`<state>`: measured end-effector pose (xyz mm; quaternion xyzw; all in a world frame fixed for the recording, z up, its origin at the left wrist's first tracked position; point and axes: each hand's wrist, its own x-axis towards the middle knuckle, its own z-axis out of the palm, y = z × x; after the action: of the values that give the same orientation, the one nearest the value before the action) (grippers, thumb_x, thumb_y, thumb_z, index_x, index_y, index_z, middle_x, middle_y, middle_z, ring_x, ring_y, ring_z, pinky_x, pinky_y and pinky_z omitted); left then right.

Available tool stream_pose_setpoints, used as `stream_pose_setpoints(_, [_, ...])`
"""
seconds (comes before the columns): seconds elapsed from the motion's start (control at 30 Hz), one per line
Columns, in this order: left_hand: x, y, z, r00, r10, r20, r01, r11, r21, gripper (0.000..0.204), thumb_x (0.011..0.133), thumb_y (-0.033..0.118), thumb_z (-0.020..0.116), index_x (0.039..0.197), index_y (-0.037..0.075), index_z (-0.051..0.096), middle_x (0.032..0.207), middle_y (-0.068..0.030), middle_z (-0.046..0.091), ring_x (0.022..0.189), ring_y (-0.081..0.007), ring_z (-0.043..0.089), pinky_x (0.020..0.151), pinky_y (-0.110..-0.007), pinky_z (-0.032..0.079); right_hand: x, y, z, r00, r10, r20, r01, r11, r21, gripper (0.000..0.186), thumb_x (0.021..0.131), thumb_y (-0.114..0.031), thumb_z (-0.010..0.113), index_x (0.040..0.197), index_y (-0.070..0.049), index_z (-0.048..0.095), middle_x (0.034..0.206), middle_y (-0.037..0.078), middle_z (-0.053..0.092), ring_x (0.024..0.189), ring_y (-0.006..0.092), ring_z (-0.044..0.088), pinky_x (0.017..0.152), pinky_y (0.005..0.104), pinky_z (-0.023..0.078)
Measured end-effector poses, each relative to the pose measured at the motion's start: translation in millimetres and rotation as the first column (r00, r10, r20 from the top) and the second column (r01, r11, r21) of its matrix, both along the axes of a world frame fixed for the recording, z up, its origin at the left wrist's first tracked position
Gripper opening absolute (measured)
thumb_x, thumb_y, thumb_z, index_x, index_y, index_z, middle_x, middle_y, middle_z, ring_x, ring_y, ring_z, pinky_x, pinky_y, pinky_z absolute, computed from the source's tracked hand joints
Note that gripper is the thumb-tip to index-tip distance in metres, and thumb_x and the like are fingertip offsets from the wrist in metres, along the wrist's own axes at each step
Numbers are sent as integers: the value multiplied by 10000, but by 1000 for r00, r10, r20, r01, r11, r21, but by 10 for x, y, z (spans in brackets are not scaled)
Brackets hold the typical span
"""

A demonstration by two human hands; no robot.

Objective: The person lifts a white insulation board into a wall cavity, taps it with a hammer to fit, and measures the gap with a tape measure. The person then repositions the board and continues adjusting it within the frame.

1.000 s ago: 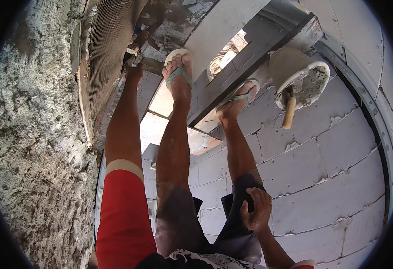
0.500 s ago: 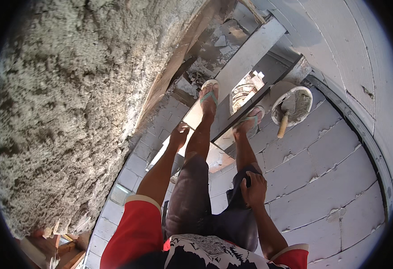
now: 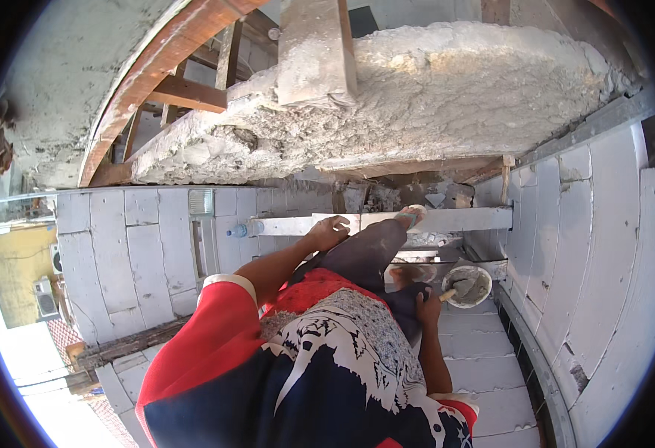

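Note:
My left hand (image 3: 329, 233) is beside my bent left knee, over a long white plank (image 3: 462, 219). Its fingers are loosely bent and apart, with nothing visible in them; I cannot tell whether it touches the plank. My right hand (image 3: 429, 306) lies on my right knee, fingers over the dark shorts (image 3: 403, 308). To the right of that knee is a round white bucket (image 3: 485, 281) of grey mortar. A trowel (image 3: 450, 295) rests in it, its pale handle pointing toward my right hand. My left foot (image 3: 411, 216), in a flip-flop, stands on the plank.
Ahead hangs a rough concrete mass (image 3: 447, 97) with a wooden post (image 3: 316, 56) against it. Walls of pale blocks (image 3: 559, 216) stand on both sides. A clear plastic bottle (image 3: 238, 230) is by the plank's left end. Below the planks is an opening with rubble (image 3: 426, 240).
My view has swung left and up, showing more of the concrete and the left wall. My left hand has come up from beside my foot to near my knee. My right hand stays on its knee.

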<state>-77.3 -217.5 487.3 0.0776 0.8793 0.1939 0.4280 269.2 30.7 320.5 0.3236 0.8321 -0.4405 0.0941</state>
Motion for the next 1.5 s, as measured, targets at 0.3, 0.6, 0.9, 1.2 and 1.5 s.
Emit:
stream_pose_setpoints(0.3, [740,-882,-353,935,351,-51,-350,936,28,505,887,419,641,1281,105,668,1148,-190,736,1087,-315,703,966,-407,534,-1593,1188,1696,946,192,-260,-121,956,266,429,966,-198,607,1330,28,592,1276,273,639,1222,442,595,1065,468,451])
stream_pose_setpoints(0.6, [961,-806,-785,741,668,73,-666,716,208,499,875,441,649,1244,109,704,1132,-188,742,1086,-328,704,969,-390,536,-3930,1045,3824,646,595,-479,-71,671,738,456,969,-60,545,1417,21,511,1424,281,514,1352,447,459,1146,506,360])
stream_pose_setpoints(0.9, [765,-1031,-464,567,823,37,-805,544,237,499,911,413,655,1292,91,665,1122,-187,747,1043,-317,722,925,-409,554,-5197,1299,3649,664,723,-192,-290,485,825,526,1059,-214,431,1533,10,384,1561,256,411,1475,416,337,1211,529,243])
stream_pose_setpoints(1.2, [1479,-1055,-663,297,955,-28,-921,294,257,466,900,383,655,1239,64,687,1215,-217,708,1164,-355,663,1017,-406,506,-5389,1463,3539,682,713,166,-457,238,857,610,1077,-342,386,1602,-48,290,1661,168,290,1534,346,251,1238,520,173])
stream_pose_setpoints(1.5, [2485,-736,-956,50,998,41,-979,41,199,396,881,381,662,1144,96,740,1213,-190,712,1176,-355,657,1028,-419,501,-5595,1676,3483,638,730,246,-522,175,835,667,1070,-416,369,1618,-55,246,1674,181,246,1551,334,208,1260,454,167])
